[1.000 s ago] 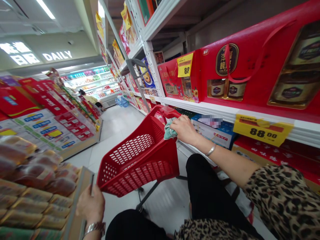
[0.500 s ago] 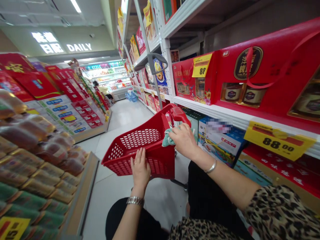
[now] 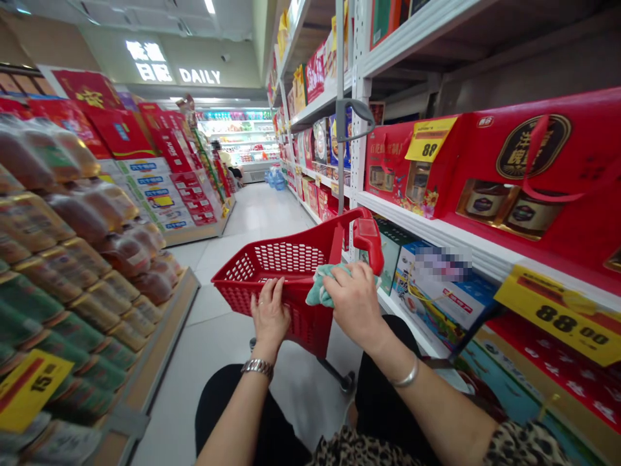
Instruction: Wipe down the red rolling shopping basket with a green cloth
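Supermarket aisle, white steel shelf edge (image 3: pixel 439 226) close on my right. Red plastic mesh trolley basket (image 3: pixel 291 259) stood before me; left hand (image 3: pixel 270 317) clasped its near wall, fingers hooked over the rim. Right hand (image 3: pixel 356 304) pressed a teal cloth (image 3: pixel 323 288) on that rim, fingers spread. Risk: if the caster (image 3: pixel 347 382) was unbraked, pressure could roll the trolley into the shelf.

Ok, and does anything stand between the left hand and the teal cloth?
Only a short stretch of the red plastic basket, at its near edge. The left hand and the teal cloth are both on that edge; nothing else is between them.
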`<state>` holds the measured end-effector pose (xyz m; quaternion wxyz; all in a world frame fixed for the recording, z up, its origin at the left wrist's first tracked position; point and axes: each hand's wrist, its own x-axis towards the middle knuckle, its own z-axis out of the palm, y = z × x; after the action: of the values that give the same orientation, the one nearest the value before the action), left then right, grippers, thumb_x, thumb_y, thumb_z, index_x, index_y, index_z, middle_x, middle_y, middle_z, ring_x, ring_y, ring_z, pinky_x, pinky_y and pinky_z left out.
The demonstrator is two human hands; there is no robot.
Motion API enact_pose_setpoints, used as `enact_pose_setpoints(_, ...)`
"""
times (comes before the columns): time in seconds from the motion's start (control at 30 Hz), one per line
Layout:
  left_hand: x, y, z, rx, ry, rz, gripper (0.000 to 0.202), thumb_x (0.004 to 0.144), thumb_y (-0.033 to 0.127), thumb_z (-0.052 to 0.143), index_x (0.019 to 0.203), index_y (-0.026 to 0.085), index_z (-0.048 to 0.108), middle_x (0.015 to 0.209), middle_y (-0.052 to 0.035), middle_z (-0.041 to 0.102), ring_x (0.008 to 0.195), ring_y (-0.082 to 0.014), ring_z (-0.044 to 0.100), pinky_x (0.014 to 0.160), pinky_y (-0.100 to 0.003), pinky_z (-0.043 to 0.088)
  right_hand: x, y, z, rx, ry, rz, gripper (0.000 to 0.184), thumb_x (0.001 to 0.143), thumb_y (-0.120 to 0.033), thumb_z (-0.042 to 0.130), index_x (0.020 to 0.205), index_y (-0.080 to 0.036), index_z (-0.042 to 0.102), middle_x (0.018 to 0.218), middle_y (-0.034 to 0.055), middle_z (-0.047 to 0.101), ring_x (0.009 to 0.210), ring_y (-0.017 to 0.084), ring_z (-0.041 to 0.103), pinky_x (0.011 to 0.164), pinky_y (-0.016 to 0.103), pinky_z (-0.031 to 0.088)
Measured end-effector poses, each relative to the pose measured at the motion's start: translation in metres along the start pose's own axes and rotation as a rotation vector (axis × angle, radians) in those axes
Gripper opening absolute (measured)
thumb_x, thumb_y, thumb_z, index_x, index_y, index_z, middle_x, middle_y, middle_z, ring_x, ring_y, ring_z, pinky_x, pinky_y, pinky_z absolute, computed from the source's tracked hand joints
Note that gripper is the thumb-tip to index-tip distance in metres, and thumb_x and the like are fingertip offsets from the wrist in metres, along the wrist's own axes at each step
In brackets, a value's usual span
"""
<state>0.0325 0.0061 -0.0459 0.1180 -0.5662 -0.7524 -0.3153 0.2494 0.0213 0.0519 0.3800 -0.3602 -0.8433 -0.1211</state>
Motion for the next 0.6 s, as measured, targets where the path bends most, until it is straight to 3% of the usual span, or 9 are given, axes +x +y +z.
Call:
enact_pose_setpoints(0.17,-0.005,-0.012,0.008,0.055,0.07,0.003,0.058,0.082,0.006,0.049,0.137,0.02,0.064,0.145,-0.0153,0.063,0.136,-0.0284,0.057,0.121,-0.054,0.034,-0.01,-0.01,0.003,0.081,0.093,-0.013,0.03,0.088,-0.006,0.058,0.101,-0.026,0.074,0.103,0.0071,0.073,0.098,0.027,0.054,0.102,0.048,0.033)
enact_pose_setpoints(0.33,-0.005,-0.019,0.014,0.102,0.132,0.022,0.059,0.083,0.003,0.046,0.135,0.021,0.065,0.144,-0.0118,0.065,0.136,-0.0251,0.058,0.119,-0.048,0.04,-0.011,-0.007,-0.013,0.154,0.11,-0.005,0.044,0.076,0.002,0.057,0.106,-0.027,0.072,0.107,0.0021,0.075,0.1,0.024,0.06,0.1,0.043,0.035)
enact_pose_setpoints(0.6,-0.005,-0.029,0.019,0.062,0.174,0.035,0.061,0.081,0.0,0.045,0.136,0.021,0.065,0.143,-0.0127,0.066,0.135,-0.025,0.059,0.115,-0.047,0.045,-0.008,0.039,-0.034,0.117,0.14,0.069,0.058,0.065,0.003,0.046,0.106,-0.027,0.073,0.113,0.003,0.077,0.107,0.025,0.064,0.096,0.044,0.04)
